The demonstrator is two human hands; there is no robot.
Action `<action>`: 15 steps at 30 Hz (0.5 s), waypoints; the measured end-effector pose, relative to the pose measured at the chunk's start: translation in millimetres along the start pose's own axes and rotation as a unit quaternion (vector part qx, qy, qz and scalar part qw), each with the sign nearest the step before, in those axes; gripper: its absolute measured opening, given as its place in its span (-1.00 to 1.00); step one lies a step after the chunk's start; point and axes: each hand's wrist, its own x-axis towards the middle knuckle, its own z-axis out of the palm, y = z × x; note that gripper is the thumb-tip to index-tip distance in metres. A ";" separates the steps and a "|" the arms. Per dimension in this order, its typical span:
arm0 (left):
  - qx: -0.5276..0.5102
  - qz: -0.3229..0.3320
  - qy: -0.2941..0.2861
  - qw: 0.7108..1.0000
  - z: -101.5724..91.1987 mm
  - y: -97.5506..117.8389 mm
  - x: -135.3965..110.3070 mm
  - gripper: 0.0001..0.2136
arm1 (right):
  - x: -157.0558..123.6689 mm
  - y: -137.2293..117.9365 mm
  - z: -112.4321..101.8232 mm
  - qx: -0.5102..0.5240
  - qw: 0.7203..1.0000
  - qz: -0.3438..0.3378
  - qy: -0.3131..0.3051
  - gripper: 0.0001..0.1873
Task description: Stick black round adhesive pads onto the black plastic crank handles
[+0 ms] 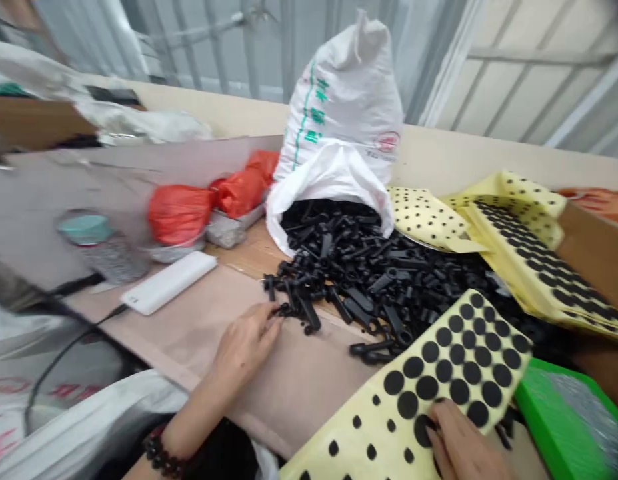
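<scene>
My left hand [246, 343], with a dark bead bracelet [161, 451] on the wrist, reaches to the near edge of a heap of black plastic parts [369, 280]. Its fingertips touch a few loose pieces, and I cannot tell whether they grip one. The heap spills from a white woven sack [339, 100]. My right hand [461, 443] lies at the lower edge of a yellow sheet of round black pads [369, 427], holding the sheet with its fingertips on one pad. The thumb is hidden.
More yellow sheets with black dots [519, 253] lie right of the heap on a tan board [299, 380]. A green box [553, 413] sits at lower right. A white power bank [169, 282] with a black cable and red plastic bags [179, 215] lie to the left.
</scene>
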 end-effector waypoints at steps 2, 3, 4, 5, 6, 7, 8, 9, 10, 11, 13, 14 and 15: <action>0.016 0.012 -0.010 1.000 2.8 10.0 12.2 -0.63 | 4.8 -13.2 -6.5 -0.026 0.999 0.019 0.035 -0.79; 0.026 0.016 -0.019 0.999 3.9 14.5 17.6 -0.62 | 7.0 -19.0 -9.2 -0.046 0.997 0.038 0.050 -0.74; 0.038 0.017 -0.028 0.999 4.9 18.5 22.5 -0.61 | 8.9 -23.8 -11.4 -0.056 0.997 0.050 0.035 -0.75; 0.051 0.017 -0.036 0.998 5.8 22.0 26.6 -0.60 | 10.5 -27.4 -13.4 -0.056 0.997 0.060 0.014 -0.79; 0.062 0.015 -0.043 0.997 6.3 25.0 29.8 -0.59 | 11.8 -30.0 -15.1 -0.056 0.996 0.072 -0.008 -0.81; 0.077 0.016 -0.050 0.996 6.3 27.5 32.0 -0.58 | 12.5 -31.6 -16.7 -0.055 0.995 0.081 -0.019 -0.82; 0.094 0.016 -0.056 0.994 5.9 29.6 33.2 -0.57 | 12.8 -32.6 -18.2 -0.047 0.994 0.090 -0.027 -0.82; 0.111 0.015 -0.062 0.992 5.1 31.1 33.6 -0.55 | 12.8 -33.1 -19.6 -0.037 0.994 0.097 -0.030 -0.83; 0.128 0.017 -0.067 0.989 4.2 32.2 33.5 -0.53 | 12.4 -33.3 -20.8 -0.023 0.994 0.104 -0.030 -0.83; 0.141 0.021 -0.073 0.987 3.2 32.8 33.2 -0.52 | 12.0 -33.3 -21.7 -0.006 0.993 0.110 -0.031 -0.83; 0.159 0.022 -0.078 0.984 1.8 32.8 32.6 -0.51 | 11.5 -33.1 -22.5 0.022 0.992 0.119 -0.031 -0.84; 0.159 0.022 -0.078 0.984 1.5 32.4 32.6 -0.51 | 11.5 -33.2 -22.5 0.029 0.992 0.119 -0.032 -0.84; 0.160 0.023 -0.078 0.984 1.2 31.9 32.8 -0.51 | 11.8 -33.5 -22.3 0.031 0.992 0.118 -0.030 -0.84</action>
